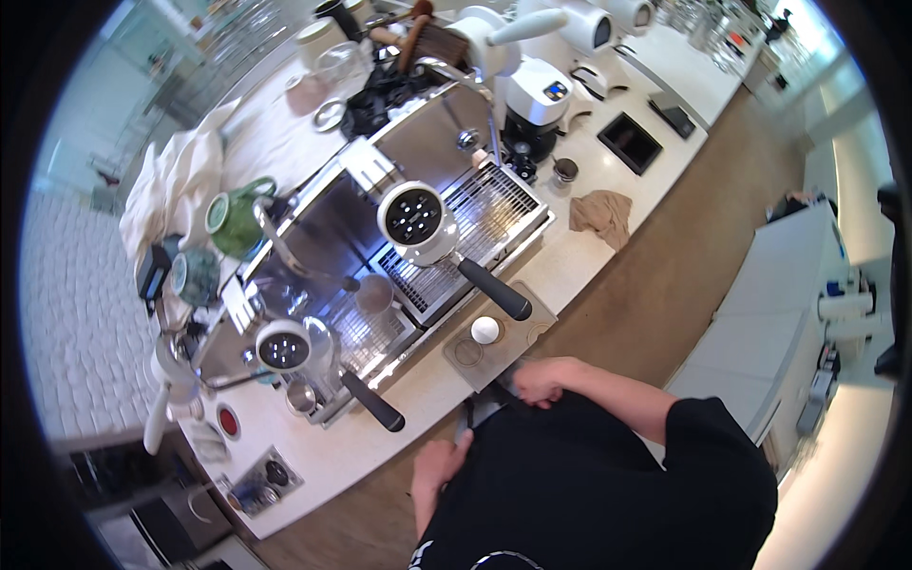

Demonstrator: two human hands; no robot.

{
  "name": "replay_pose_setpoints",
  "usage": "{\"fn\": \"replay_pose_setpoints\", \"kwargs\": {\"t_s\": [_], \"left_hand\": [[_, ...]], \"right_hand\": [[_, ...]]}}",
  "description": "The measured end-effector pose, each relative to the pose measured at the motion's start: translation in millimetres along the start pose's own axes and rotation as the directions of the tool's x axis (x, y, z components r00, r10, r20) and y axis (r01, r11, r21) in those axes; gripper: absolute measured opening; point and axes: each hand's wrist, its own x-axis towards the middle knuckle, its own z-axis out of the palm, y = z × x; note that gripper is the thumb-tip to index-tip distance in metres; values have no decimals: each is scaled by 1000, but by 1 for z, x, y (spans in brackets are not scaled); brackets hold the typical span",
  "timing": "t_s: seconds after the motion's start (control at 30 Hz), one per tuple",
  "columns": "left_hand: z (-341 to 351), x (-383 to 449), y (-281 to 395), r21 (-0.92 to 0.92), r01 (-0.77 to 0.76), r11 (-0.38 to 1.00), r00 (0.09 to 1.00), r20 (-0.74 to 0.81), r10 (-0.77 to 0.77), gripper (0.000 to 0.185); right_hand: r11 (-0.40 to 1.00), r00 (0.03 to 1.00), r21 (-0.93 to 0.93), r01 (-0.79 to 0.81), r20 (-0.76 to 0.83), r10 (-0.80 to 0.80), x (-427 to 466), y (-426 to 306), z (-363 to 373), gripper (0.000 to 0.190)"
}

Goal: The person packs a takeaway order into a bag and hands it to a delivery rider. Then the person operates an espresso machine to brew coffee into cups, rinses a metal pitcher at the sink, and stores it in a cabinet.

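At the front edge of the counter, my right hand [543, 382] is curled around a dark object [507, 381], mostly hidden by the fingers and blurred. My left hand [440, 462] is lower and to the left, beside my black shirt, with its thumb raised; the shirt partly hides its fingers. Between the hands, a grey-and-black thing [488, 406] shows below the counter edge, too covered to name. Just beyond my right hand, a tamping mat [467, 365] bears a white round-topped tamper [485, 330]. A two-group espresso machine [427, 285] stands behind it, a black-handled portafilter [495, 288] in its right group.
Another portafilter [372, 400] juts from the left group. A steel pitcher [301, 396] stands near it. Green cups [239, 221] and a white cloth [178, 185] lie on top. To the right are a white grinder [536, 92], a brown cloth [602, 216] and a black tablet [630, 142].
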Motion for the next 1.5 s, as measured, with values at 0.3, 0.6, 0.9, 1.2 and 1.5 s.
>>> {"fn": "replay_pose_setpoints", "kwargs": {"t_s": [0.3, 0.6, 0.9, 1.2, 1.5], "left_hand": [[155, 52, -128, -662, 433, 611, 900, 347, -263, 55], [187, 120, 69, -750, 459, 475, 850, 215, -482, 50], [167, 182, 293, -566, 245, 787, 950, -22, -312, 53], [227, 146, 287, -986, 157, -54, 873, 164, -459, 52], [235, 156, 287, -857, 328, 397, 873, 114, -475, 56]], "right_hand": [[932, 395, 350, 90, -872, 289, -87, 210, 3, 30], [999, -37, -30, -25, -999, -31, -61, 353, -200, 55], [994, -65, -61, -90, -996, -67, -126, 453, -436, 59], [910, 223, -411, 49, -884, -411, -80, 440, -326, 76], [846, 846, 102, 523, -185, -501, -63, 333, -76, 52]]}}
